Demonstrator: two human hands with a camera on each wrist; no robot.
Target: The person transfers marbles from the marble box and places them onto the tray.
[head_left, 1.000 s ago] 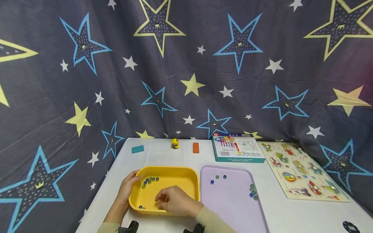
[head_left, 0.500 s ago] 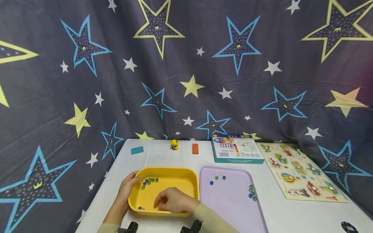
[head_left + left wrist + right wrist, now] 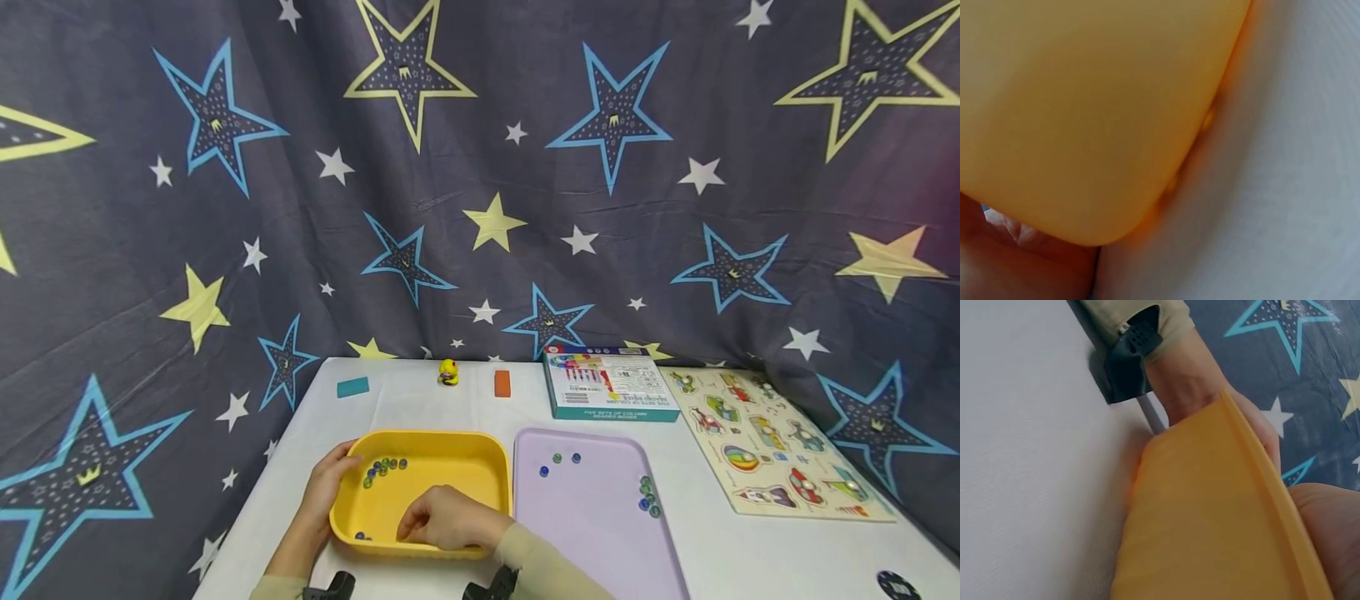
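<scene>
My left hand grips the left end of a yellow plastic bin, with the thumb side at its rim. In the left wrist view the bin's outer wall fills most of the picture, palm against its corner. Inside the bin, my right hand reaches down by the near wall, fingers bent and tips together; I cannot tell whether they hold a marble. Several blue and green glass marbles lie along the bin's back left, and a blue marble sits in the near left corner.
Right of the bin lies a lilac tray with several marbles. Behind stand a teal block, a small yellow figure, an orange block and a flat box. A wooden puzzle board lies far right.
The right hand has shifted slightly left and drawn its fingers closer together near the bin's near wall. The left hand, bin and visible marbles stay put.
</scene>
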